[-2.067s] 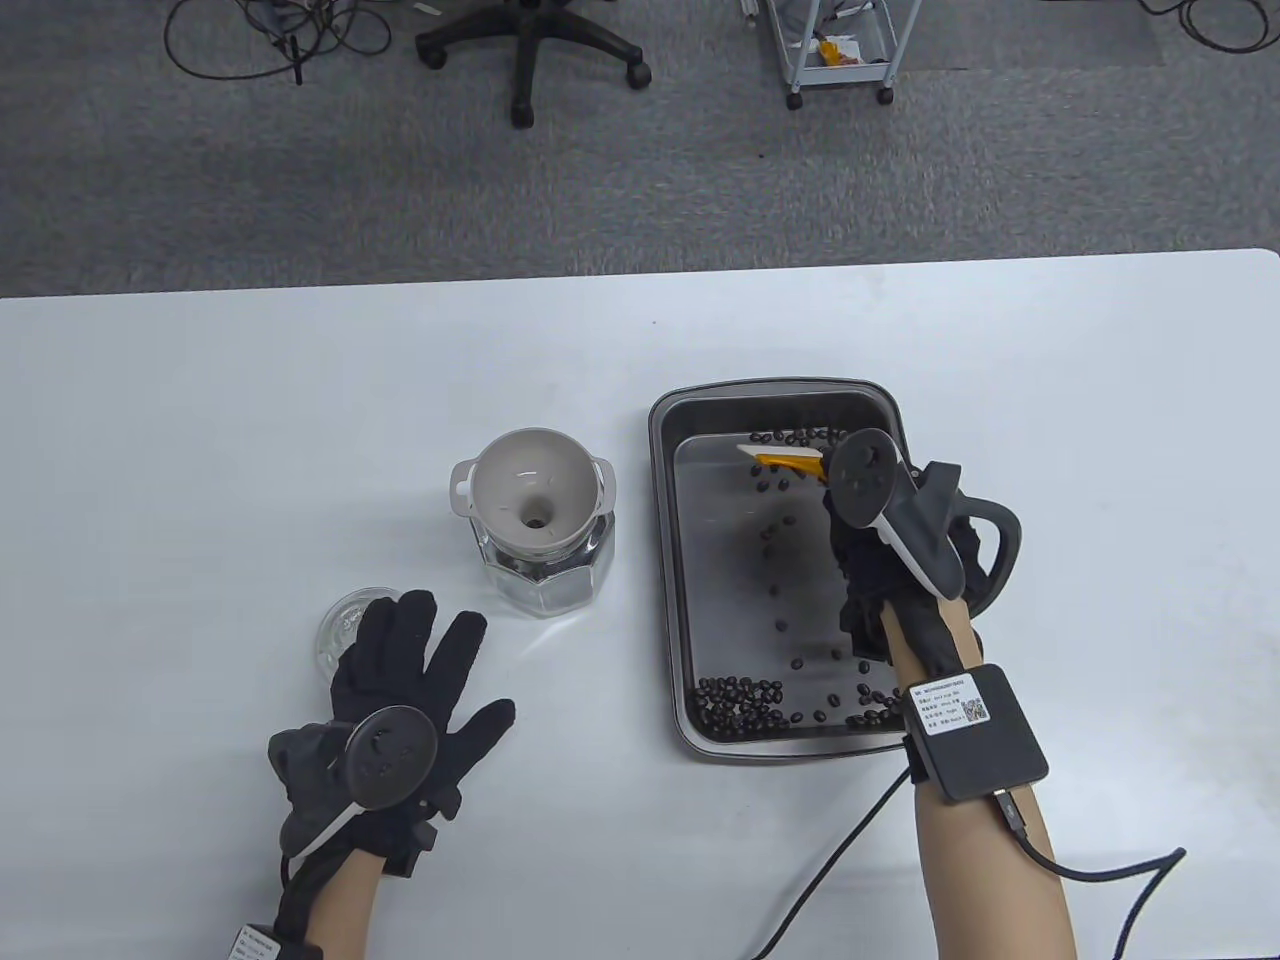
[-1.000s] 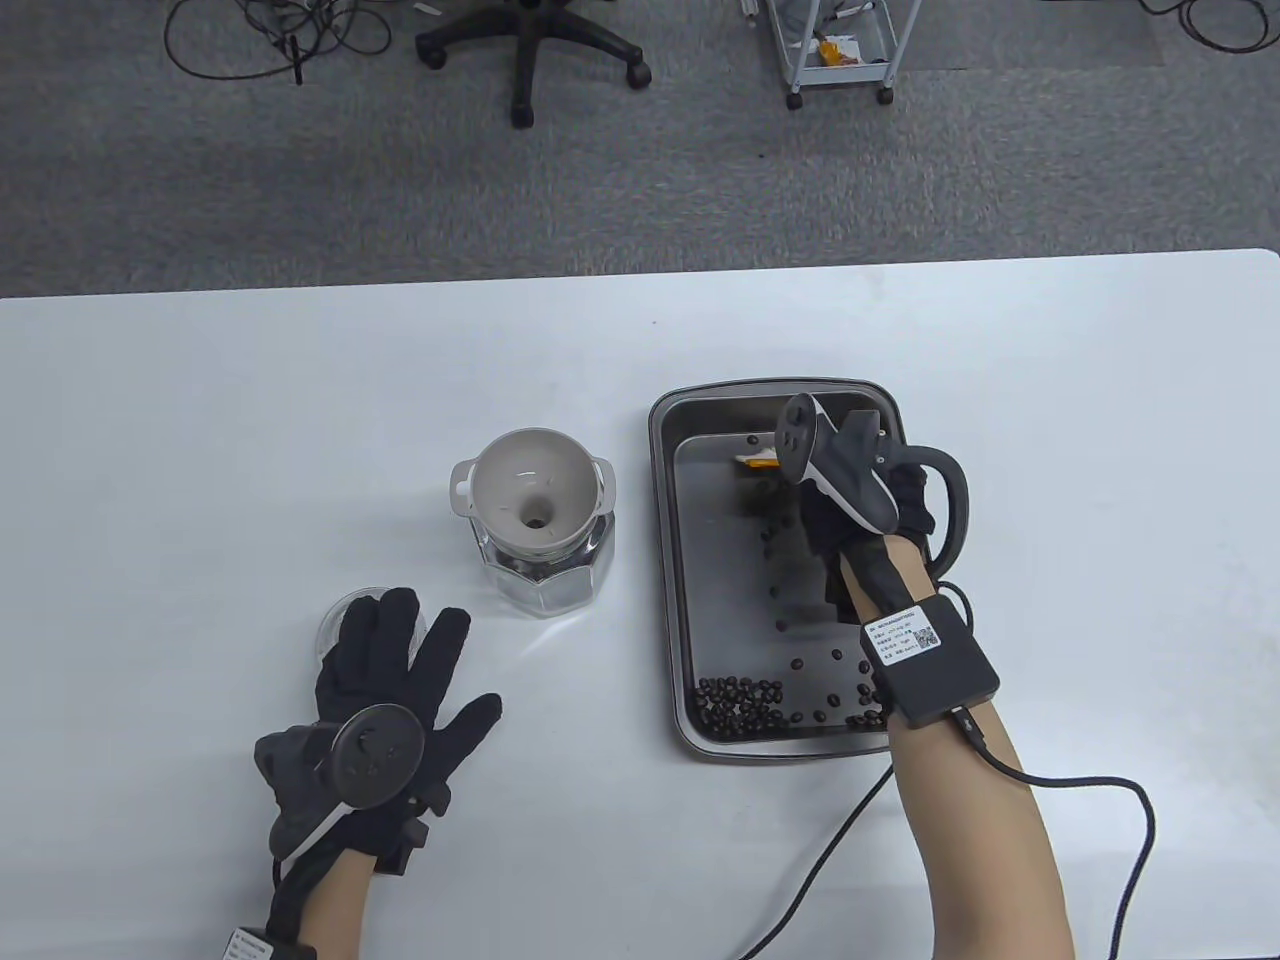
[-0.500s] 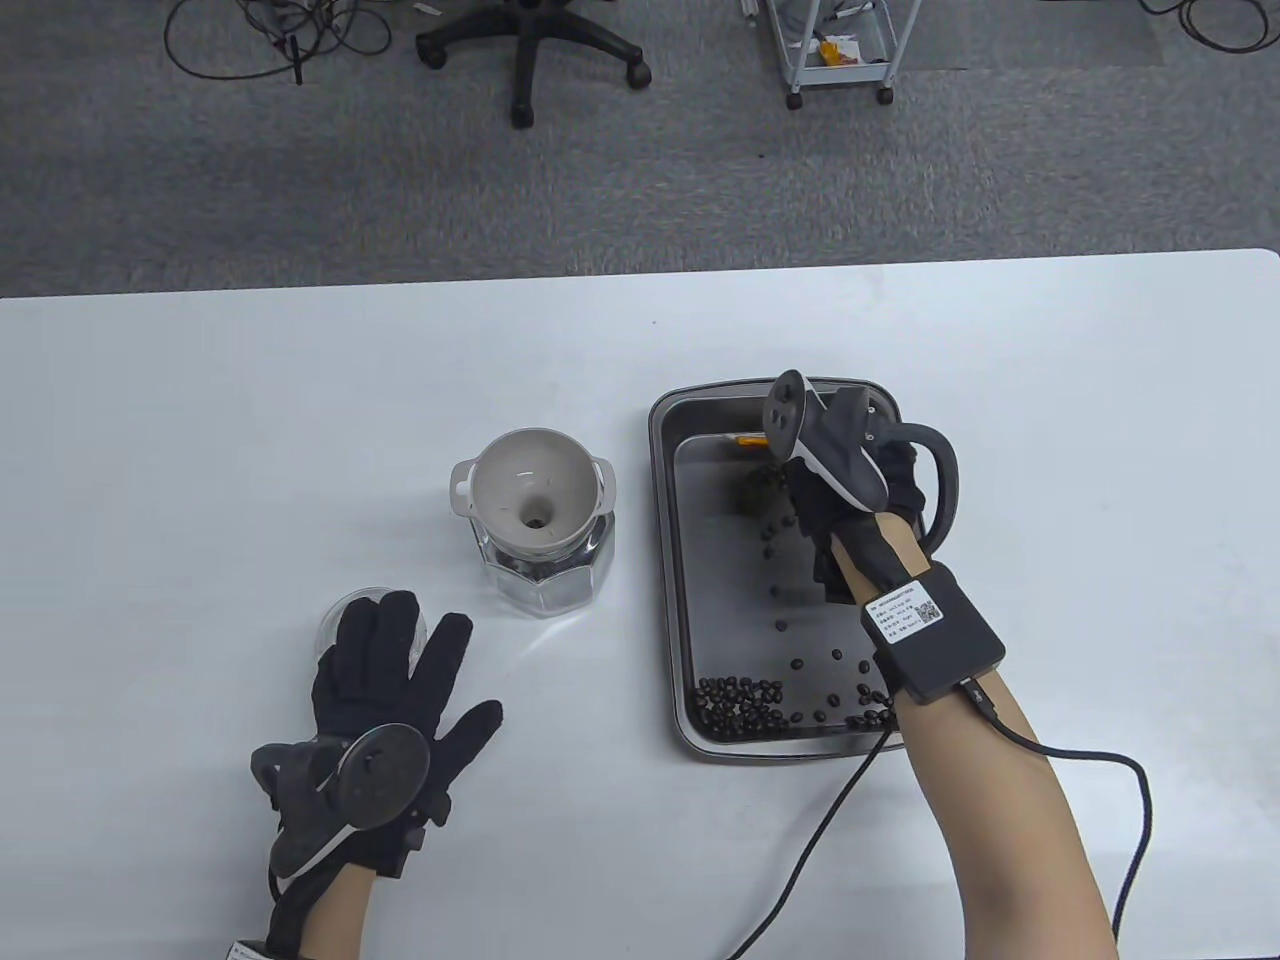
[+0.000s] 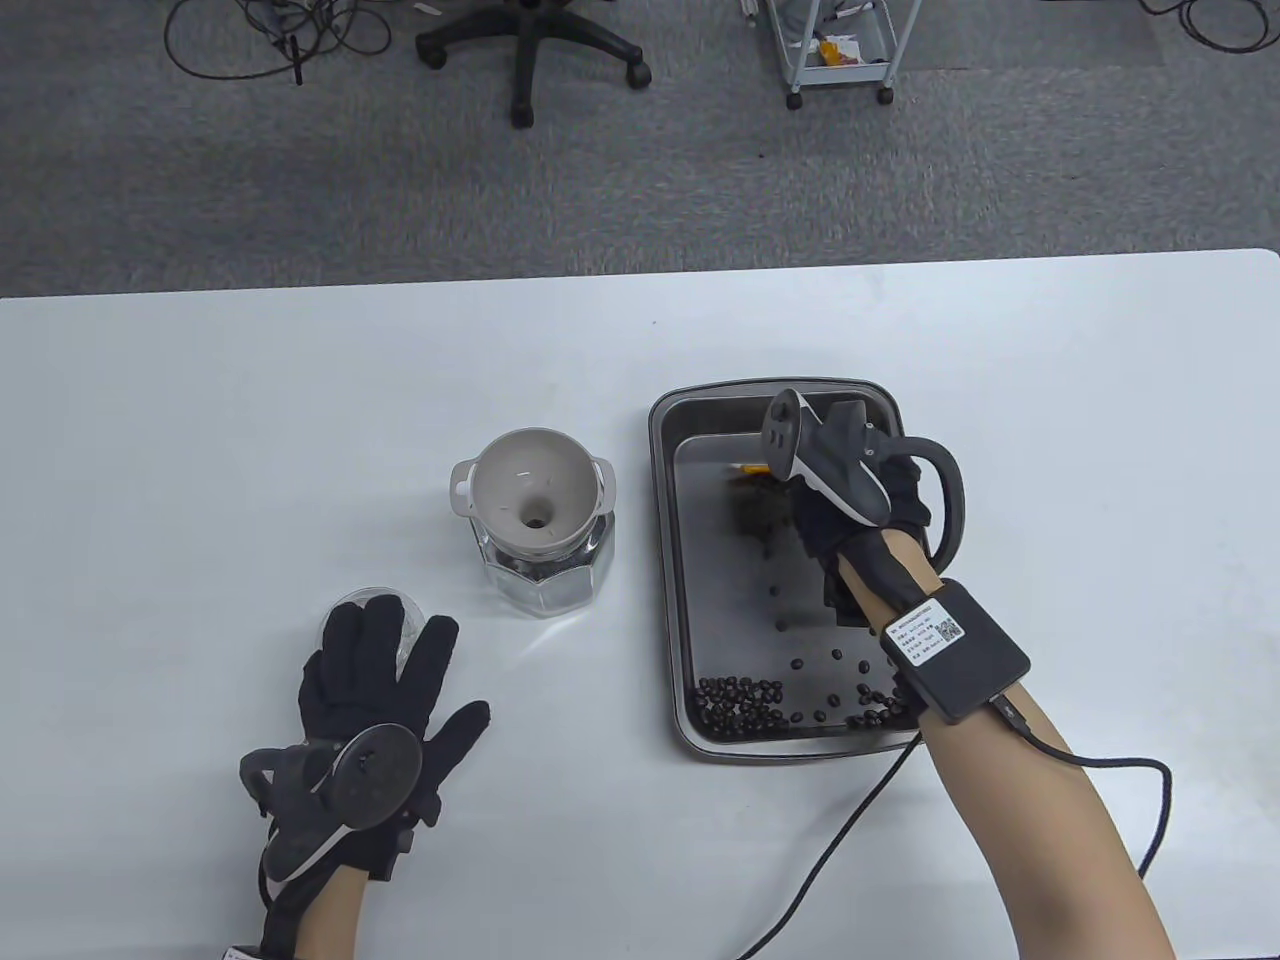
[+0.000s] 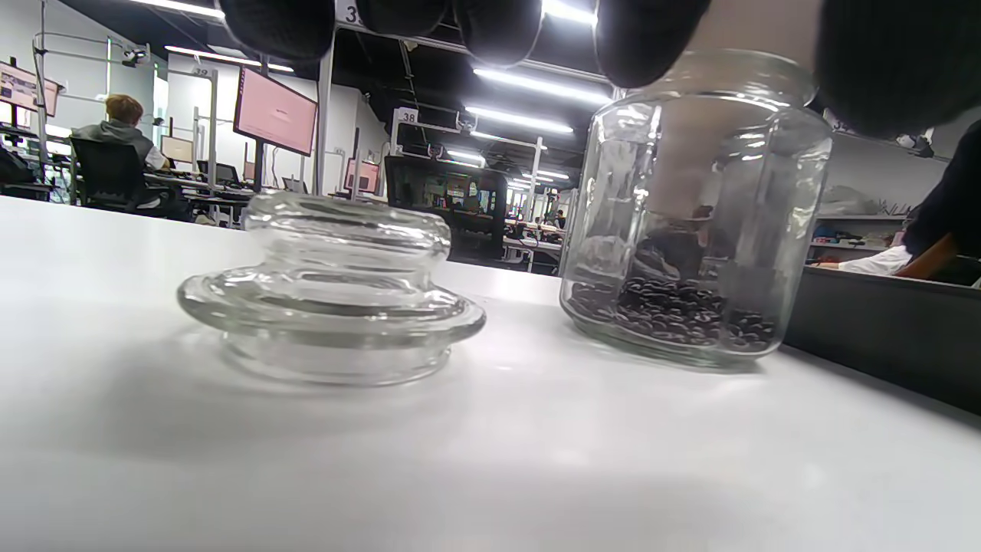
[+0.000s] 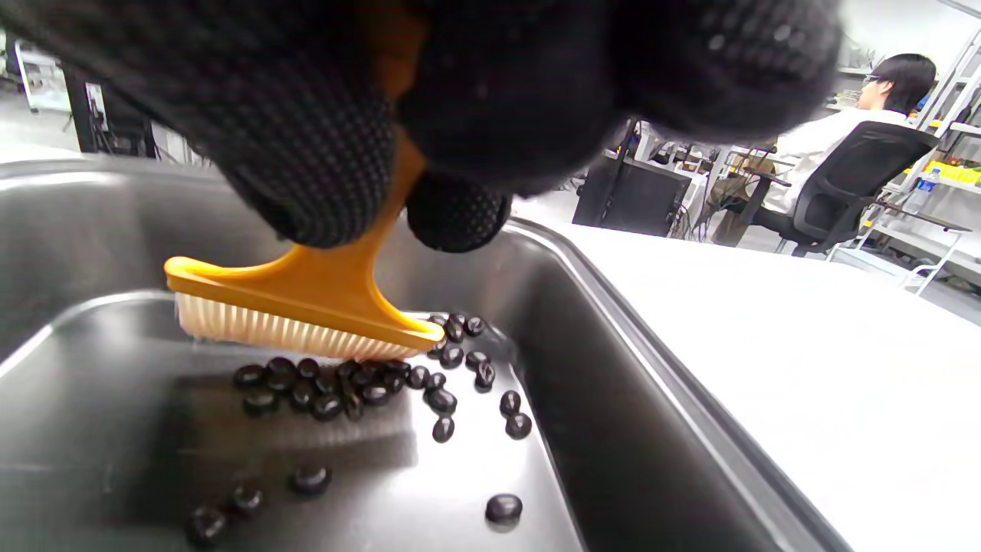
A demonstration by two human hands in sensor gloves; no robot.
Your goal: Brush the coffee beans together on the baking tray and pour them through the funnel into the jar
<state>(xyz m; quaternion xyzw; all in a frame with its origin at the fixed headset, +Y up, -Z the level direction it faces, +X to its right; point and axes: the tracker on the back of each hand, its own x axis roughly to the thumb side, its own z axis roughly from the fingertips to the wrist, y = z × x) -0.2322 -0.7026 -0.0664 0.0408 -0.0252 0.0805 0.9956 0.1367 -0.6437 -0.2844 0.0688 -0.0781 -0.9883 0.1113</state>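
With the brush [image 6: 306,303] gripped by its orange handle in my right hand [image 4: 850,500], I have the bristles down on the tray [image 4: 668,560] floor at its far end, right behind a clump of beans [image 6: 360,379]. That puts the brush where a pull toward me would carry them to the pile [image 4: 740,698] at the tray's near edge, where most of the beans lie; a few strays [image 4: 835,655] sit between. I judge the gathering is partway done, and collecting everything at one edge should make the pour easier.

Left of the tray stands the jar [image 4: 540,570], the funnel [image 4: 530,490] seated in its mouth and a shallow layer of beans already inside. My left hand [image 4: 375,700] lies flat on the bench [image 4: 200,450], fingers spread and relaxed, holding nothing, its fingertips over the glass lid [image 5: 329,299] that sits near-left of the jar. It waits there out of the way, I think.
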